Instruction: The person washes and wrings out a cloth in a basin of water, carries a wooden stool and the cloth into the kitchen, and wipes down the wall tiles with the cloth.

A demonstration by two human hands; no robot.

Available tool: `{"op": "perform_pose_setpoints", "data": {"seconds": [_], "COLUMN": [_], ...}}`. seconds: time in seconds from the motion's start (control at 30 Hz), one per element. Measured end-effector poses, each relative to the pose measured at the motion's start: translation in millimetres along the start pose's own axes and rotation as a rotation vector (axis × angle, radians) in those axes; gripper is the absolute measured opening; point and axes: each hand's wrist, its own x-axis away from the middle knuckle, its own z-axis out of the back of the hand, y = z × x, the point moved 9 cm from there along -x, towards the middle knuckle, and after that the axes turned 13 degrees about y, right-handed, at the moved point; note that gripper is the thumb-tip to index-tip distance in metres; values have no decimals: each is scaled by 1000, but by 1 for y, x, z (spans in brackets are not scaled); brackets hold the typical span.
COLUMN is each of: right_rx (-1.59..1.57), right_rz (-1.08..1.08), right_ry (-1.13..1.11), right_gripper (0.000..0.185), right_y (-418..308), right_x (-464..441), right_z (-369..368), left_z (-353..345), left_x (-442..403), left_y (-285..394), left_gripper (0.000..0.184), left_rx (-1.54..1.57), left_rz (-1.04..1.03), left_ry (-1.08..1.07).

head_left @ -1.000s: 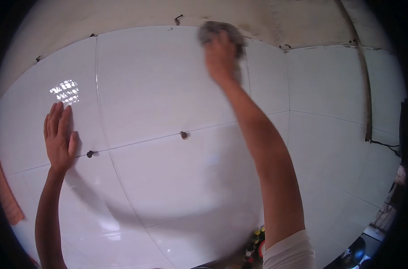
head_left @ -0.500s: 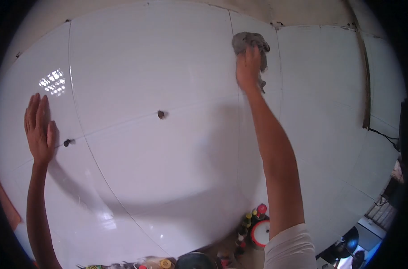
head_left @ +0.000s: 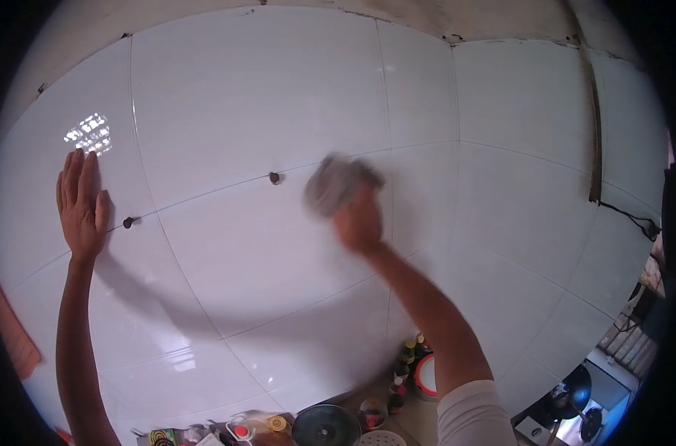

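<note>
White glossy wall tiles [head_left: 278,238] with thin dark joints fill most of the head view. My right hand [head_left: 358,221] presses a crumpled grey cloth [head_left: 334,184] to the tiles right of centre; motion blurs both, and the cloth hides part of my fingers. At the left, my left hand [head_left: 82,212] lies flat on a tile with its fingers stretched upward, holding nothing. Close to its right side a small dark peg [head_left: 128,222] sticks out of a joint. A brown plug-like knob [head_left: 275,178] juts from the same joint, left of the cloth.
Along the bottom stand a dark round lid [head_left: 325,429], several bottles [head_left: 405,357] and a red-rimmed white container [head_left: 425,374]. A wok [head_left: 572,392] sits at the lower right. A brown strip [head_left: 595,134] with a black cable [head_left: 628,215] runs down the right wall.
My right hand has moved the cloth down and to the left, from near the top of the tiles to mid-height. My left hand has stayed flat on the wall. The view has shifted slightly.
</note>
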Motion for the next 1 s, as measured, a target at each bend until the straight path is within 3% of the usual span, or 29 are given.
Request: {"op": "perform_pose_setpoints", "data": {"seconds": [0.03,0.07,0.1,0.13,0.23,0.37,0.43,0.5,0.57,0.63,0.7,0.77,0.83,0.87,0.9,1.0], "right_rx": [-53,113,-13,9,69,-423,-428,-199,439,-76,4,-15,162,-93,-176,-610], "right_rz": [-55,-116,-396,-389,-235,-112,-125,-4,178,-520,-693,-466,-12,-5,134,297], "right_ry": [227,234,81,523,465,257,221,116,124,255,643,546,426,557,590,384], "right_gripper": [53,51,48,42,39,37,38,39,39,40,36,31,28,28,26,25], "right_y": [27,55,105,127,88,-16,1,31,53,128,120,74,14,-28,-75,-187], "right_x": [-27,-53,-59,-75,-104,-91,-73,-51,-58,-59,-83,-134,-188,-211,-229,-243], "right_z": [20,21,3,22,13,20,13,1,7,6,14,14,-7,8,11,-5], "left_z": [0,0,-1,-1,-4,-4,-2,-4,-1,-3,2,5,5,5,5,6], "left_x": [2,1,1,1,3,4,4,1,4,4,1,-1,-2,-2,-2,-1], "left_y": [1,1,1,1,-4,-5,-4,-3,-2,-2,-1,0,-1,-1,-1,-2], "left_gripper": [50,50,50,50,51,53,51,50,51,52,51,51,51,51,51,51], "left_rx": [14,19,18,16,19,41,44,36,58,56,107,98,117,109,102,126], "left_rz": [5,16,18,18,20,43,39,41,71,79,78,90,108,100,97,100], "left_ry": [5,3,-9,-8,-9,-11,-4,10,4,-23,-2,-20,-17,-14,-16,-19]}}
